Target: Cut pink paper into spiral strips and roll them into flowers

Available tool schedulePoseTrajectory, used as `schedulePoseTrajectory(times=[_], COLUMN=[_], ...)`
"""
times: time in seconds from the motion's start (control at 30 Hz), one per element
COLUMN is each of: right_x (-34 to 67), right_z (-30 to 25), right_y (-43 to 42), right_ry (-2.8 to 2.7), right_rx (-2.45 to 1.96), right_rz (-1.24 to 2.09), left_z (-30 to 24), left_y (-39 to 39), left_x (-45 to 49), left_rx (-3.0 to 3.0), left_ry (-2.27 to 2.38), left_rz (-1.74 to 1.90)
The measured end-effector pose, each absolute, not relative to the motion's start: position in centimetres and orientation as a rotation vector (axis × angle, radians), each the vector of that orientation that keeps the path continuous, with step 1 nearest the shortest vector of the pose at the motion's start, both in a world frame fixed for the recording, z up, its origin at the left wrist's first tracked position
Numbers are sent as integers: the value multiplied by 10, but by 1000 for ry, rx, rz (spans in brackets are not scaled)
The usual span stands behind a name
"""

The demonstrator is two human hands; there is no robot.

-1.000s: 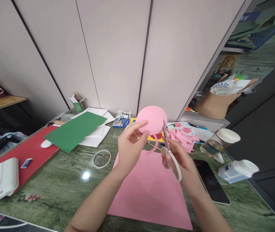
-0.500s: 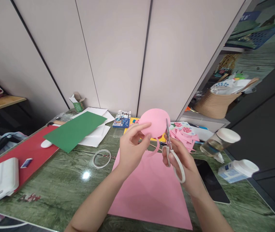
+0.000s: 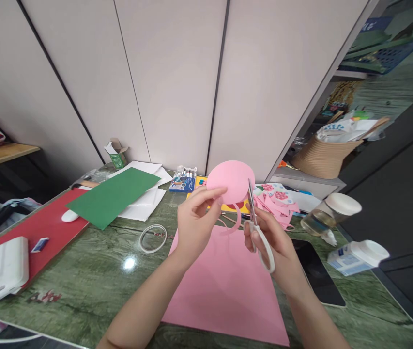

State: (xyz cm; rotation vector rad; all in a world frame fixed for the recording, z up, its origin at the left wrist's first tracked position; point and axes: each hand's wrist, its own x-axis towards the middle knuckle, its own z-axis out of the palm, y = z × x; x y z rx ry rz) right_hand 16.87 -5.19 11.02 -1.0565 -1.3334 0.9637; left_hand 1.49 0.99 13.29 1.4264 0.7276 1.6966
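Note:
Between thumb and fingers, my left hand (image 3: 199, 223) pinches a round piece of pink paper (image 3: 231, 179) by its lower left edge, raised above the table. My right hand (image 3: 273, 245) grips white-handled scissors (image 3: 260, 240), whose blades point up at the paper's right edge. From the disc's lower edge a narrow curled pink strip (image 3: 237, 219) hangs down. Below both hands a large sheet of pink paper (image 3: 224, 291) lies flat. To the right, behind the scissors, pink paper scraps (image 3: 277, 208) are heaped.
Green paper (image 3: 115, 196) and white sheets lie left, over a red sheet (image 3: 52, 228). A roll of tape (image 3: 153, 238) sits left of my hand. At right are a dark tablet (image 3: 317, 271), a lidded jar (image 3: 331, 213) and a white bottle (image 3: 359, 257). Cabinet doors (image 3: 177, 82) rise behind.
The pink disc has shifted slightly up and left with my left hand. The scissors' handle loops have drawn a little closer together at the disc's edge.

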Motion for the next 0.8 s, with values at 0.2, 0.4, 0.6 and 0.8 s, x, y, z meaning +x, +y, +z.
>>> schedulePoseTrajectory(times=[0.2,0.4,0.6,0.8], right_x=[166,167,171,169], right_z=[110,112,111,112], right_y=[-53,-55,-55,-55], right_ry=[-1326,-1340,-1360,-1355], right_rx=[-1076,-1043,-1026,-1017], right_rz=[957,982,976,983], left_z=[134,134,132,132], left_y=[10,10,11,10], left_x=[16,17,15,15], left_rx=[1367,1382,1452,1452], left_ry=[740,733,733,721], left_rz=[1718,1700,1626,1633])
